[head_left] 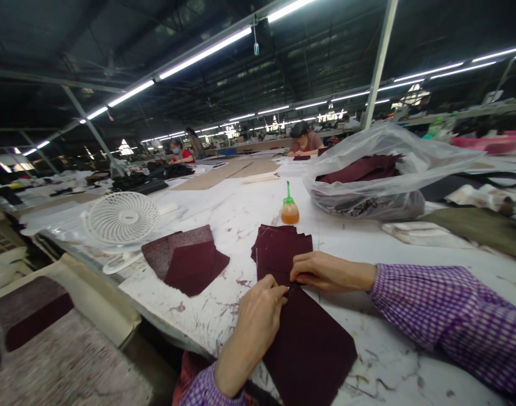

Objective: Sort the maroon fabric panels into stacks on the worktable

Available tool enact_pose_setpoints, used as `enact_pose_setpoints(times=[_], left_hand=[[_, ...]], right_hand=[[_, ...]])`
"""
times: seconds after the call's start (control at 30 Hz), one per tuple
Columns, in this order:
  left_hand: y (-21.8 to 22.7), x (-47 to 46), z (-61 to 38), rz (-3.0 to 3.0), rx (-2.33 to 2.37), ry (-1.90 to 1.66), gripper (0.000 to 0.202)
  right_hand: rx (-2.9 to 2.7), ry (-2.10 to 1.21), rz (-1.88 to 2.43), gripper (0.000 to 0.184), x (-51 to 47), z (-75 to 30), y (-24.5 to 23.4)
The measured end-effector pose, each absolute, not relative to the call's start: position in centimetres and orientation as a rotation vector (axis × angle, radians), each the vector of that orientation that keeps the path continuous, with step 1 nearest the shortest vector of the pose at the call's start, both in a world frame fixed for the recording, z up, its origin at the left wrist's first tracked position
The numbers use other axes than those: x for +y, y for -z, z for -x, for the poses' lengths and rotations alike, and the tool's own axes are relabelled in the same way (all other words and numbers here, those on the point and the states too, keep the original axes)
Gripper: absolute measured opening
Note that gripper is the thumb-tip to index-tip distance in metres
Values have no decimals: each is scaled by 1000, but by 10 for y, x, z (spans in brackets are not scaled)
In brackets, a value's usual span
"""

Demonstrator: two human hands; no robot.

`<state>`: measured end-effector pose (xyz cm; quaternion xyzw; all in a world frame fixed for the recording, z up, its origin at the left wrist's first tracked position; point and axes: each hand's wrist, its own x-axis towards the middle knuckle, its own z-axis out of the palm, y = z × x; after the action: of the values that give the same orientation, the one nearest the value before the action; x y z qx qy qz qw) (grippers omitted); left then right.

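Observation:
A dark maroon fabric piece lies on the white worktable in front of me. My left hand pinches its top edge with closed fingers. My right hand reaches in from the right in a purple checked sleeve, fingers pressed together on the same edge, where it meets a stack of maroon pieces. The two hands touch at the fingertips. What is between the fingertips is too small to make out beyond the fabric.
A second pile of maroon pieces lies to the left, beside a white fan. A small orange glue bottle stands behind the stack. A plastic bag of maroon fabric sits at the right. Other people work at far tables.

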<state>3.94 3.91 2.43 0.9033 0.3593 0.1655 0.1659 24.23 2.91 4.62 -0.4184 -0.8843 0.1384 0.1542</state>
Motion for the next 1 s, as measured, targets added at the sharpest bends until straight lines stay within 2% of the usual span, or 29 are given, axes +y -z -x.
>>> enact_pose_setpoints(times=[0.23, 0.47, 0.73, 0.87, 1.0], left_hand=[[-22, 39, -39, -2557, 1017, -491, 22], [-15, 38, -35, -2580, 911, -572, 23], [-13, 34, -31, -2810, 875, -490, 31], [-11, 33, -33, -2835, 890, -498, 30], [-9, 34, -33, -2827, 872, -524, 29]], right_hand=[[-2605, -298, 1237, 15, 24, -239, -49], [-2791, 101, 1112, 21, 26, -240, -37], [-2895, 457, 957, 24, 11, -248, -36], [-2748, 360, 1125, 27, 6, -254, -34], [-2576, -67, 1192, 34, -1, -240, -33]])
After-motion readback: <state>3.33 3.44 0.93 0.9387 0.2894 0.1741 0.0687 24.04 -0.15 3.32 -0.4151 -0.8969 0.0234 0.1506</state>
